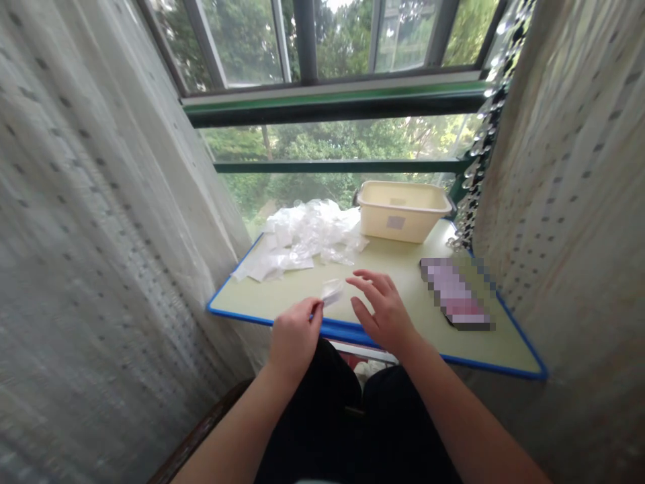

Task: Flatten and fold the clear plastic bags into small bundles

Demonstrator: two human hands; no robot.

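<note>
Between the thumb and fingers of my left hand [297, 329] is a small clear plastic bag [332, 292], pinched at its lower left corner and held over the front of the table. Just right of the bag, my right hand [380, 309] hovers with fingers spread and nothing in them; a small gap seems to separate its fingertips from the plastic. Farther back on the left lies a loose heap of similar clear plastic bags [315, 232], some of them flat and some crumpled. Whether the held bag contains anything cannot be made out.
A cream plastic bin [390, 225] with dark handles stands at the back right. A blurred-out phone-like object [456, 294] lies on the right of the blue-edged table [242, 299]. Curtains hang on both sides, and a window with green rails [332, 166] is behind.
</note>
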